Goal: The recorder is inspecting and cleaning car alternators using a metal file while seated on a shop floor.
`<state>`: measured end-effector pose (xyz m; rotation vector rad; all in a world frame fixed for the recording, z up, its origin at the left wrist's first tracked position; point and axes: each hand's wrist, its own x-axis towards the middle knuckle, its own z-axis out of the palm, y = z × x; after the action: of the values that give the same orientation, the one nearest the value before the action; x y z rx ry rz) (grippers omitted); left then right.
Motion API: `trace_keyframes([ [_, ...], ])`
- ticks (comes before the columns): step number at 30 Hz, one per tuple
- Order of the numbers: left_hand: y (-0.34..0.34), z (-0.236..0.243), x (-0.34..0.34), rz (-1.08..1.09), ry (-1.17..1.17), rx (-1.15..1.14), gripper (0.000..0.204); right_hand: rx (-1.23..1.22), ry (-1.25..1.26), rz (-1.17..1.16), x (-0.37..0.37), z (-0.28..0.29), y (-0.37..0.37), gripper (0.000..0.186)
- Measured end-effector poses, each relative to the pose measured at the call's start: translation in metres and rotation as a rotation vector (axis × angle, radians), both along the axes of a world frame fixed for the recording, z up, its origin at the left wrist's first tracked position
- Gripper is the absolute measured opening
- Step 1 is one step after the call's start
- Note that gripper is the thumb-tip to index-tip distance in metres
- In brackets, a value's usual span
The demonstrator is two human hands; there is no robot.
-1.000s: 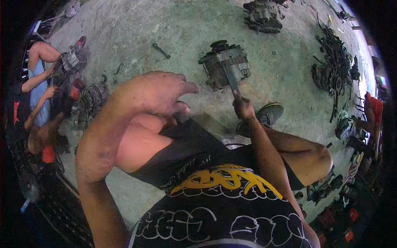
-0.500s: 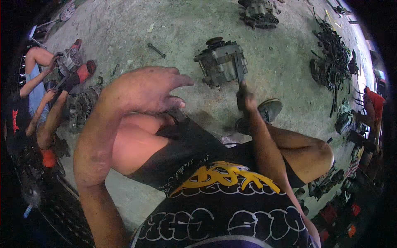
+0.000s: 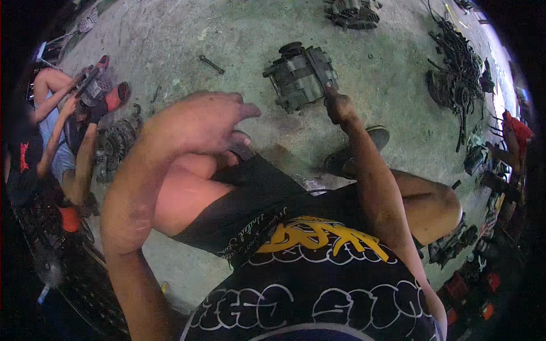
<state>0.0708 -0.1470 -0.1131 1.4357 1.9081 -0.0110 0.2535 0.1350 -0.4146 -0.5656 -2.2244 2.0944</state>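
Right hand (image 3: 339, 108): clenched on a thin tool whose tip meets the alternator (image 3: 300, 77); the tool itself is mostly hidden by the fist, kind not discernible.

Alternator: one unit, grey metal, ribbed and blocky with a round pulley end, lying on the concrete floor (image 3: 170, 40) just beyond the right hand, touching the tool tip.

Left hand (image 3: 199, 122): released, fingers loosely extended, grasping nothing; held above the bent knee, well left of the alternator. Skin of both hands looks grimy.

Counts and materials:
- One wrench (image 3: 211, 64), dark, slim, flat on the floor beyond the left hand, apart from the alternator.
- One second greasy unit (image 3: 352, 12), far beyond the right hand at the upper edge.
- One tangle of dark wires and parts (image 3: 458, 74), to the right of the right hand, well apart.
- One shoe (image 3: 355, 153), dark, just near side of the right hand.
- One round toothed part (image 3: 116, 142), left of the left hand.

Another person (image 3: 60, 131) sits far left of the left hand, holding a part; red footwear there.

Floor: rough, stained, pale grey. No containers discernible.
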Motion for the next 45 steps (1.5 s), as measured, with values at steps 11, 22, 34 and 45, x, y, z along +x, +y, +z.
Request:
trace_keyframes([
  [11, 0.021, -0.002, 0.005, -0.014, 0.034, -0.056, 0.053, 0.332, -0.258, 0.071, 0.003, 0.023, 0.009, 0.067],
  [22, 0.025, -0.051, -0.034, 0.065, 0.038, -0.092, 0.056, 0.831, -0.665, 0.424, -0.087, 0.176, 0.146, 0.048],
  [34, 0.089, -0.282, -0.024, 1.119, -0.08, 0.161, 0.075, 0.997, -0.357, 0.346, -0.087, 0.22, 0.195, 0.061],
  [45, 0.11, -0.317, 0.053, 1.855, -0.576, 0.779, 0.071, -0.253, -0.366, -0.095, -0.014, 0.036, 0.075, 0.057],
])
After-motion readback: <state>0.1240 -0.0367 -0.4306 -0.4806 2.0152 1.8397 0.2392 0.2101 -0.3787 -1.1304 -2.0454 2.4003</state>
